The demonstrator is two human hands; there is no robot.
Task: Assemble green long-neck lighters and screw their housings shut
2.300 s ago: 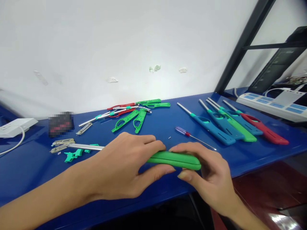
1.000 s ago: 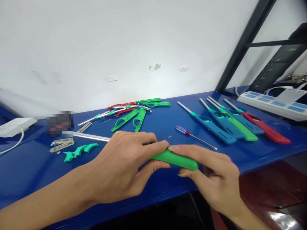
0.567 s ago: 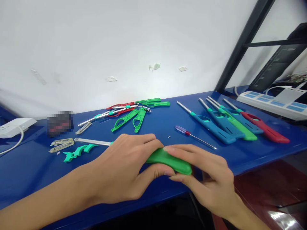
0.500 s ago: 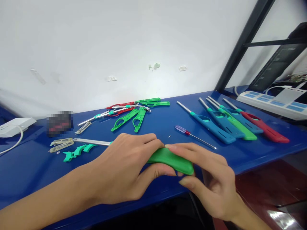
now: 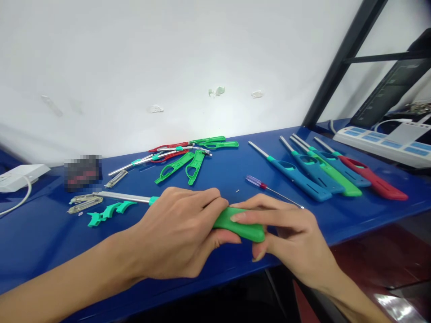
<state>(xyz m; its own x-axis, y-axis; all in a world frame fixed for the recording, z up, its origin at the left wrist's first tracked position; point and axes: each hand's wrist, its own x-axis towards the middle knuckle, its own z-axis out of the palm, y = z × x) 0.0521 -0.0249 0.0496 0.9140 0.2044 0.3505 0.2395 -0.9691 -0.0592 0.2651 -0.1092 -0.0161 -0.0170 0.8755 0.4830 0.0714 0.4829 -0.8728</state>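
My left hand wraps around the handle of a green gas lighter, whose metal tube points out to the left past my knuckles. The fingers of my right hand pinch the rounded end of the same handle, index finger on top and thumb below. My left palm hides the middle of the lighter. Behind my right hand lies a screwdriver with a clear purple handle. Teal plastic pieces and clear fuel tanks rest left of my left hand.
Whole lighters in blue, green and red lie in a row at the right. Green shell halves, red ones and metal tubes are heaped near the wall. A power strip stands at the far right, a white box at the far left.
My right hand has closed in on the lighter's end, its index finger now lying on top of the handle. The lighter has shifted slightly left.
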